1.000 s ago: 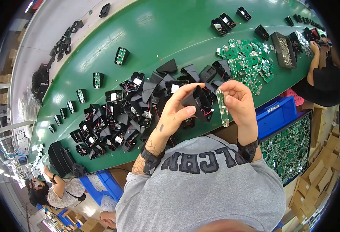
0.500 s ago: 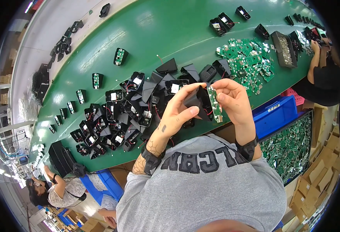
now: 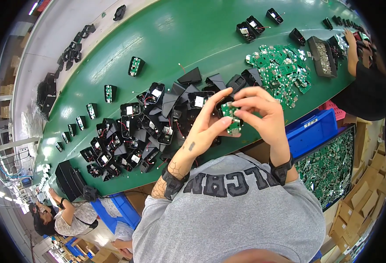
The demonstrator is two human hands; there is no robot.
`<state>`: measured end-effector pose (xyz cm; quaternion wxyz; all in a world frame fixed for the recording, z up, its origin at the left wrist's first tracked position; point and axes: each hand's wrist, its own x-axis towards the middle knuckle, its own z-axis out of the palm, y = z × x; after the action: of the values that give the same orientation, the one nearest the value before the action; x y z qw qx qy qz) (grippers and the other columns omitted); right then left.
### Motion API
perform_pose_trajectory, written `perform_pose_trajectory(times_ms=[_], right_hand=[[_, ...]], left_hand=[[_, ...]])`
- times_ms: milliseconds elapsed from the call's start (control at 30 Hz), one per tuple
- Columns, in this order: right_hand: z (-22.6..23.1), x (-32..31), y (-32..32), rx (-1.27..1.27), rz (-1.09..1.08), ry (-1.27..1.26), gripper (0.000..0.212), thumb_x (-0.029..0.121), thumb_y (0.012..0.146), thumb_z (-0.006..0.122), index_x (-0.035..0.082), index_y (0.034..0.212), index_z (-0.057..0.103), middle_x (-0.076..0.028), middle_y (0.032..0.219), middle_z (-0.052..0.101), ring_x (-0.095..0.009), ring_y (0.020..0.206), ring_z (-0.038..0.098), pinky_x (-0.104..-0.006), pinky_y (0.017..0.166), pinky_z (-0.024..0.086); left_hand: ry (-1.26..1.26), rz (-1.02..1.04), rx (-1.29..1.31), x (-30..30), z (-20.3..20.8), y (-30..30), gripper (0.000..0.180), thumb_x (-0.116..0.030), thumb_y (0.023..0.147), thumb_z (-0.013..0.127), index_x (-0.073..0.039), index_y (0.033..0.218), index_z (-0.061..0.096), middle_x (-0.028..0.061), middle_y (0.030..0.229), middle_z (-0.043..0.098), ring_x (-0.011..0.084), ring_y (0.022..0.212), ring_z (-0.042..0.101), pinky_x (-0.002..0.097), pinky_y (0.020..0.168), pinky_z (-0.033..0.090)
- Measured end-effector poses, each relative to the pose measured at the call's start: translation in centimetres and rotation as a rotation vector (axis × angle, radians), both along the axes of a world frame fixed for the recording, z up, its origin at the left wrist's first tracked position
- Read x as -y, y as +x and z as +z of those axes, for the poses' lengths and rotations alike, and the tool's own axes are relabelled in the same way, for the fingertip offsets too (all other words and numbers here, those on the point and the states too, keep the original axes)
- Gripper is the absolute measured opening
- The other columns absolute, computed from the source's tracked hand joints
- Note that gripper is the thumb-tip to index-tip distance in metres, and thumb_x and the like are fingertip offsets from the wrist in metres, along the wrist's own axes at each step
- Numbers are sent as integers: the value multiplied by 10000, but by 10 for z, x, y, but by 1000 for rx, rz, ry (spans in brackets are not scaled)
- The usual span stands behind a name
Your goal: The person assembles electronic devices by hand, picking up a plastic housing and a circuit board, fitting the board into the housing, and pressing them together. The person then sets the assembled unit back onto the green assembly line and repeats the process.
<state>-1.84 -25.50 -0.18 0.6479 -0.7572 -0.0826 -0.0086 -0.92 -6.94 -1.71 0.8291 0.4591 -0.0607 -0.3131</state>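
Between my hands is a green circuit board (image 3: 230, 115), lying over the opening of a black plastic housing that is mostly hidden. My left hand (image 3: 207, 125) wraps around the housing, its thumb at the board's lower left edge. The fingers of my right hand (image 3: 263, 113) are bent, and thumb and forefinger pinch the board's right side. To the left, a heap of black housings (image 3: 168, 103) with red wires and white parts inside covers the bench. A pile of loose green circuit boards (image 3: 285, 70) lies beyond my right hand.
A row of housings with boards (image 3: 110, 93) curves along the green bench (image 3: 171, 39). A grey box of small metal parts (image 3: 323, 57) stands at the far right. Blue bins (image 3: 313, 131) sit below the front edge. Other people work at both ends (image 3: 364, 87).
The circuit board has turned from edge-on beside the housing to face up over its opening. My right hand has shifted slightly left with it.
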Motion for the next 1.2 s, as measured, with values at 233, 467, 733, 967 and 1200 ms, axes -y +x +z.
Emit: perform_pose_trajectory(times_ms=[233,467,733,967,1200], right_hand=[[-7,-4,-1,167,50,-74,251,-26,688,730,39,930,724,-118,1148,630,-179,879,609,-287,752,491],[-16,-12,4,383,-23,-54,211,7,655,773,31,857,716,-89,998,682,-238,941,610,-343,840,467],[-23,-15,1,282,-66,1,165,-23,679,755,-4,832,696,-89,947,698,-275,1034,604,-387,898,459],[-29,-19,-8,34,-98,449,96,11,837,633,-28,913,678,-110,910,688,-289,1154,528,-420,941,439],[-17,-6,3,71,1,106,92,43,838,651,-16,891,699,-65,868,677,-272,1150,524,-438,1033,348]], left_hand=[[38,112,32,5,2,3,570,-63,924,562,-93,1439,319,83,1247,470,152,1072,543,317,840,559],[39,135,71,10,-2,-1,593,-41,925,567,-96,1451,299,85,1265,470,156,1099,524,310,862,543],[83,260,59,11,-7,-1,599,-35,912,585,-85,1437,301,84,1280,452,159,1117,515,301,836,554],[-81,238,-121,11,1,4,539,2,890,554,-80,1383,352,102,1270,423,191,1113,530,386,824,590],[-56,306,-10,14,5,2,416,19,896,514,-50,1285,385,91,1213,444,207,1143,513,408,858,579]])
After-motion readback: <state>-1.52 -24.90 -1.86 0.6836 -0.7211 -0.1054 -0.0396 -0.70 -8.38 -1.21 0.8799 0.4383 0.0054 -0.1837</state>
